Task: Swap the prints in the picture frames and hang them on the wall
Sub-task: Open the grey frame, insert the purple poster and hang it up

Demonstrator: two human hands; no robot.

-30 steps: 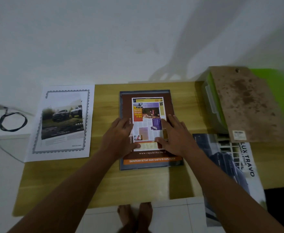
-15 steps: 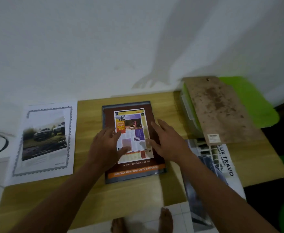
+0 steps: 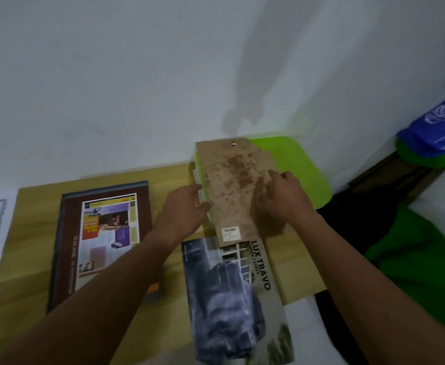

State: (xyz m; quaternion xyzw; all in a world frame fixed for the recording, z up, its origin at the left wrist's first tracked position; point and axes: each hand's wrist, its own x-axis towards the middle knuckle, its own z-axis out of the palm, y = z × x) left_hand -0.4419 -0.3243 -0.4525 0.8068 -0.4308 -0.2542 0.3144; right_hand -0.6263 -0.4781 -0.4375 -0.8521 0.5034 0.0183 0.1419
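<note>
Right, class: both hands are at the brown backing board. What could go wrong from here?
The backing board overlaps the LUX TRAVO print, which overhangs the table edge; dragging the board might pull it off. The board rests on the green box, so a lift by the left hand and right hand could shift it.

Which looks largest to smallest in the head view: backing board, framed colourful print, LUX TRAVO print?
Joint first: framed colourful print and LUX TRAVO print, alike, and the latter lies nearer.
Then the backing board.
</note>
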